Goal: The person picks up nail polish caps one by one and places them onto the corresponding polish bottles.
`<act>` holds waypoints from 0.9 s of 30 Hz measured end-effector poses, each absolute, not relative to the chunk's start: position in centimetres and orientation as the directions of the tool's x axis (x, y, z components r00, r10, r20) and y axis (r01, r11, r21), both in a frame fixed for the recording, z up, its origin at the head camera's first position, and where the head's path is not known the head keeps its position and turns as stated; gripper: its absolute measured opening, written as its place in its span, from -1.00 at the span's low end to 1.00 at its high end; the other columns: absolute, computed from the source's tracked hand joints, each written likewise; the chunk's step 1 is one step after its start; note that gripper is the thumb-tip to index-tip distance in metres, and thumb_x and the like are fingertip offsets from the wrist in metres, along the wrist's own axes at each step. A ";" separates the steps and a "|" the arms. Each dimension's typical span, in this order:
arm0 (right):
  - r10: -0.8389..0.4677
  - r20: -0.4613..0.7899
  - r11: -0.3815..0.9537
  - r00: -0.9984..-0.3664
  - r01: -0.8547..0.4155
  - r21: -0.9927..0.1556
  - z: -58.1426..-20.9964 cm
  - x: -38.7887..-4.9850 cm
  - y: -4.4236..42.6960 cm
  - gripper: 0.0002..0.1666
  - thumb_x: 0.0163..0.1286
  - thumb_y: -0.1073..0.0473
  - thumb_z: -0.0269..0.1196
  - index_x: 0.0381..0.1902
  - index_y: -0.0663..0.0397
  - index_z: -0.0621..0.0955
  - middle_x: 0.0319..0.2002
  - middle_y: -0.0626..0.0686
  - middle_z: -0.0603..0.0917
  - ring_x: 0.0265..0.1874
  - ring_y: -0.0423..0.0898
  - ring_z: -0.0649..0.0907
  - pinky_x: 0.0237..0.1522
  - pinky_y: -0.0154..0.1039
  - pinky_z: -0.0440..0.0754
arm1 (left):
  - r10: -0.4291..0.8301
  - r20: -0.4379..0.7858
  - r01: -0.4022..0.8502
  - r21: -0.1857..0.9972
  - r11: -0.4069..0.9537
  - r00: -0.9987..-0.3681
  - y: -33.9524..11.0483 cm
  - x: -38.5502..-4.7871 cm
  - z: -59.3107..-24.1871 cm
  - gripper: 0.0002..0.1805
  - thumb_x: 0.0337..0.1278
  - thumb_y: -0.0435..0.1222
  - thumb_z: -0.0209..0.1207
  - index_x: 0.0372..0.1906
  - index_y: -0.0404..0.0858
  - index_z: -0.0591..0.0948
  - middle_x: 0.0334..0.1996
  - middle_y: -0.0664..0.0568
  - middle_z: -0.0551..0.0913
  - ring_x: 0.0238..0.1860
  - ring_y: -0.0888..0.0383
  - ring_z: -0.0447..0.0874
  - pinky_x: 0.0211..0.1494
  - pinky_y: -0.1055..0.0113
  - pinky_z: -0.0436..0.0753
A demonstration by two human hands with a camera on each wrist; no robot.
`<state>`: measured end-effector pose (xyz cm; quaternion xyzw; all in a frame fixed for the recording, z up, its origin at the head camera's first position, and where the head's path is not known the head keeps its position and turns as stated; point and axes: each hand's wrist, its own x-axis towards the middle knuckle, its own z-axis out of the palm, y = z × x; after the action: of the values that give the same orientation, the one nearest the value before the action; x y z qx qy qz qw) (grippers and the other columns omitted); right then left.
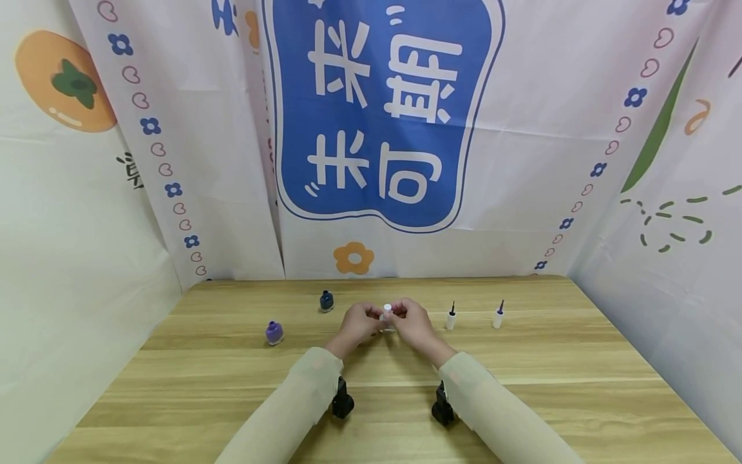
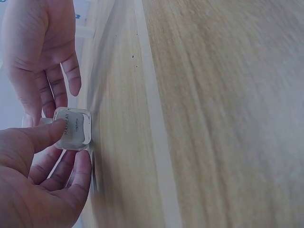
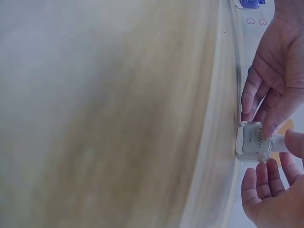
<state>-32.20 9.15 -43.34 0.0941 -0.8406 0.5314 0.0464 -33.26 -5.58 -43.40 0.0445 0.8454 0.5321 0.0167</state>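
Observation:
A nail polish bottle [image 2: 76,135] of clear glass with pale contents and "MAYREAY" lettering stands upright between both hands. My left hand [image 1: 358,323] grips its body, thumb on the front label and fingers behind. My right hand [image 1: 415,324] pinches the white cap [image 3: 279,143] between thumb and fingers; in the right wrist view its other fingers are loosely bent below the bottle. The cap sits at the bottle's neck; whether it is tight or loose cannot be told. The bottle's base is at the wooden tabletop.
Left of the hands stand two capless bottles, one purple [image 1: 274,333] and one dark blue [image 1: 327,301]. On the right, two white caps, one with a dark brush [image 1: 451,320] and one with a purple brush [image 1: 498,318], stand brush up. A printed cloth [image 1: 522,193] hangs behind the table.

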 end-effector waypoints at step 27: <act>-0.105 0.149 0.450 -0.983 -0.181 -0.875 -41.0 -31.7 10.2 -0.69 0.37 0.19 0.27 0.01 0.22 0.56 -0.16 0.07 0.57 -0.15 -0.03 0.56 -0.06 -0.12 0.56 | 0.105 0.009 0.055 0.896 0.441 -0.994 -6.8 -32.9 -41.8 -0.66 0.04 -0.37 0.38 -0.06 -0.38 0.61 -0.15 -0.11 0.63 -0.20 0.06 0.60 -0.18 0.22 0.66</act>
<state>-31.72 10.19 -41.01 0.0839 -0.8506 0.5178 0.0367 -32.85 -6.79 -41.81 0.0470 0.8486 0.5265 0.0239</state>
